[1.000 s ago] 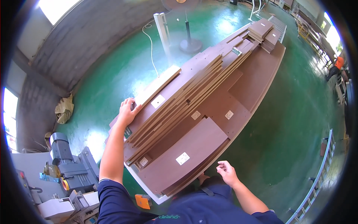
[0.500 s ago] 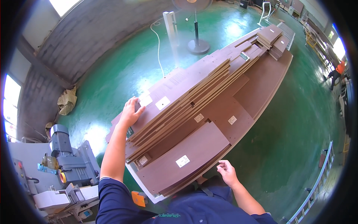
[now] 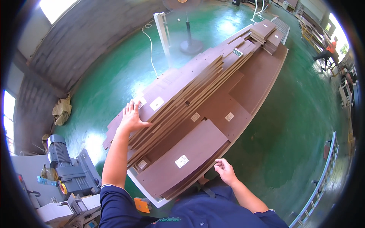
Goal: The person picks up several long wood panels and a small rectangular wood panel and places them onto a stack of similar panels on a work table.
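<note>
Now left hand point(image 3: 131, 118) flat on board stack point(image 3: 182, 95)

boards point(image 3: 197, 95): brown pressed wood, matt, smooth faces | labels point(image 3: 182, 161): white paper, flat on the boards | floor point(image 3: 304, 125): green painted coating, glossy, reflecting light | wall point(image 3: 87, 41): rough grey masonry, dull | motor point(image 3: 62, 163): grey painted metal, ribbed | sack point(image 3: 62, 110): coarse tan woven cloth | sleeve point(image 3: 118, 205): navy cloth, matt

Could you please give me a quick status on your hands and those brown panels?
Left hand flat and open on the stack of brown panels. Right hand loosely curled at the near edge of the front panel, holding nothing. Nothing lying across the panels.
</note>
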The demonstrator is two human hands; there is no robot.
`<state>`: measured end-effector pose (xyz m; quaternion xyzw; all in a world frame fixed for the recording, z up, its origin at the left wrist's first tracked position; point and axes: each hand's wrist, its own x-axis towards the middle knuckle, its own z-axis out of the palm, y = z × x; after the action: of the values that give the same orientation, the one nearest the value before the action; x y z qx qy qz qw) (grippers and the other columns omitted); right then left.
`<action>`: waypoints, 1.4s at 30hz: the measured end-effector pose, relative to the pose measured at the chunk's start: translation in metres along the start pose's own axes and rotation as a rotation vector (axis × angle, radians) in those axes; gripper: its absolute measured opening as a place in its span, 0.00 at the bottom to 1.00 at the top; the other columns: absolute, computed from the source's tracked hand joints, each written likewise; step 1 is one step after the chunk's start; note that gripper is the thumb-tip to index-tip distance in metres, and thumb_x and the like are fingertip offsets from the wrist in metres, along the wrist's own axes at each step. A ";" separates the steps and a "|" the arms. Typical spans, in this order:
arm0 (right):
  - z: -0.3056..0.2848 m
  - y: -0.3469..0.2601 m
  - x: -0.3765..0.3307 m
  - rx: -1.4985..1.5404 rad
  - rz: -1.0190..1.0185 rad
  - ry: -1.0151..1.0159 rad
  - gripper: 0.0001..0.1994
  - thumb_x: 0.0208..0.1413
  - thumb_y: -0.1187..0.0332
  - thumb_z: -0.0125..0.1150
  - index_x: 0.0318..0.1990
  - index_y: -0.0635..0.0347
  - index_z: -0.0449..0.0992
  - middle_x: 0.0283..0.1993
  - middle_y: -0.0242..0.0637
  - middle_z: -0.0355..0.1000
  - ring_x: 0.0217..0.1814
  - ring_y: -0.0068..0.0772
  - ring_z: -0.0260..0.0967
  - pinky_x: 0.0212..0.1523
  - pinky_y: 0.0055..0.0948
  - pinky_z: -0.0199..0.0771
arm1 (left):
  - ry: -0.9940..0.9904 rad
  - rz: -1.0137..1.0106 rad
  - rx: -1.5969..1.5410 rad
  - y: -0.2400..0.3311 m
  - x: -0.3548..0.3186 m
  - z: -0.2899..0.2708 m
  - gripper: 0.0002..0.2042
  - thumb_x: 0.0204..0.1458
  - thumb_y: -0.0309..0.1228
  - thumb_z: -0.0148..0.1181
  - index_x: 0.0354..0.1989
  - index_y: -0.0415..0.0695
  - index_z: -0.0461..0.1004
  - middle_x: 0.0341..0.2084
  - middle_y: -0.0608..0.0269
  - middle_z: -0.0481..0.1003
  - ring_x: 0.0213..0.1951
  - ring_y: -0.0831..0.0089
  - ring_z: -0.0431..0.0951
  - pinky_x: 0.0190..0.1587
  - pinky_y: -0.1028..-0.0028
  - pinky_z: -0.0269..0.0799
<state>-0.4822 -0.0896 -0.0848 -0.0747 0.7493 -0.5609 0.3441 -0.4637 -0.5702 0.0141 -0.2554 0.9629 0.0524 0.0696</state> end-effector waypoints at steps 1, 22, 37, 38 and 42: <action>0.000 0.000 -0.001 -0.006 -0.002 0.002 0.15 0.56 0.72 0.59 0.51 0.65 0.71 0.36 0.32 0.72 0.36 0.20 0.68 0.41 0.23 0.72 | -0.002 0.008 0.002 0.000 0.001 -0.002 0.56 0.32 0.53 0.71 0.69 0.45 0.46 0.67 0.40 0.48 0.69 0.45 0.45 0.70 0.52 0.42; -0.021 -0.259 0.328 -0.633 -0.854 0.154 0.13 0.54 0.64 0.59 0.40 0.63 0.76 0.42 0.48 0.75 0.46 0.49 0.71 0.50 0.40 0.71 | -0.001 -0.156 0.175 0.015 -0.068 0.009 0.55 0.34 0.41 0.75 0.71 0.48 0.44 0.68 0.39 0.44 0.70 0.43 0.44 0.69 0.47 0.41; 0.014 -0.260 0.463 -0.776 -0.657 -0.043 0.16 0.57 0.56 0.59 0.33 0.63 0.79 0.37 0.42 0.75 0.41 0.38 0.72 0.45 0.32 0.70 | 0.118 -0.163 0.152 0.006 -0.056 0.005 0.44 0.41 0.41 0.72 0.67 0.50 0.54 0.66 0.46 0.51 0.67 0.46 0.51 0.67 0.51 0.49; 0.007 -0.258 0.461 -0.738 -0.718 0.019 0.15 0.57 0.58 0.59 0.33 0.63 0.79 0.37 0.42 0.75 0.42 0.39 0.72 0.46 0.33 0.71 | 0.112 -0.156 0.057 0.007 -0.049 0.001 0.43 0.44 0.46 0.68 0.68 0.48 0.53 0.66 0.46 0.51 0.68 0.46 0.50 0.68 0.52 0.48; 0.024 -0.241 0.369 -0.247 -0.914 0.531 0.10 0.56 0.71 0.57 0.44 0.63 0.73 0.41 0.38 0.69 0.41 0.33 0.68 0.45 0.31 0.69 | 0.152 -0.242 -0.223 -0.036 -0.003 -0.004 0.43 0.52 0.61 0.53 0.68 0.41 0.52 0.67 0.45 0.51 0.69 0.50 0.49 0.68 0.58 0.50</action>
<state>-0.8110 -0.3792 -0.0324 -0.2887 0.7620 -0.5607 -0.1473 -0.4437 -0.6007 0.0163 -0.3789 0.9158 0.1304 -0.0263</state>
